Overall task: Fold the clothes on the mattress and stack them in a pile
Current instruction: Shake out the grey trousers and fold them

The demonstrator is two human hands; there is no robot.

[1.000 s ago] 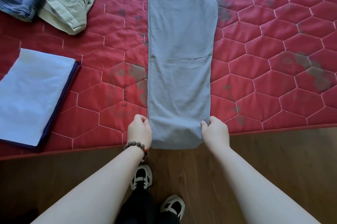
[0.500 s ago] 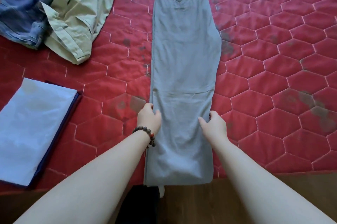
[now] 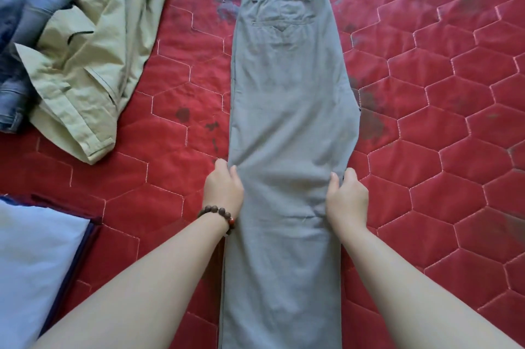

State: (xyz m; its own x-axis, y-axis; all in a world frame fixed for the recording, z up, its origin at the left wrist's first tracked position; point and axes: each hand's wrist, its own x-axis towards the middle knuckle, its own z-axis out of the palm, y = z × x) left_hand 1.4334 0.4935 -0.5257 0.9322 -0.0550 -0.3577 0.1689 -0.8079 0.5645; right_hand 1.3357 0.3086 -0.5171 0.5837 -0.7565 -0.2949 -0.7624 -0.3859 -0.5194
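Observation:
Grey trousers lie lengthwise on the red quilted mattress, folded leg over leg, waistband at the far end. My left hand pinches the trousers' left edge about halfway along. My right hand pinches the right edge at the same height, thumb on top of the cloth. The fabric bunches a little between the two hands. A folded pile of light blue cloth over dark blue lies at the near left.
Unfolded beige trousers and blue denim lie crumpled at the far left of the mattress. Dark stains mark the mattress around the grey trousers.
Both hands have slid from the leg hems up along the trousers' edges to mid-length. The view has moved forward, so the floor and shoes have dropped out of sight.

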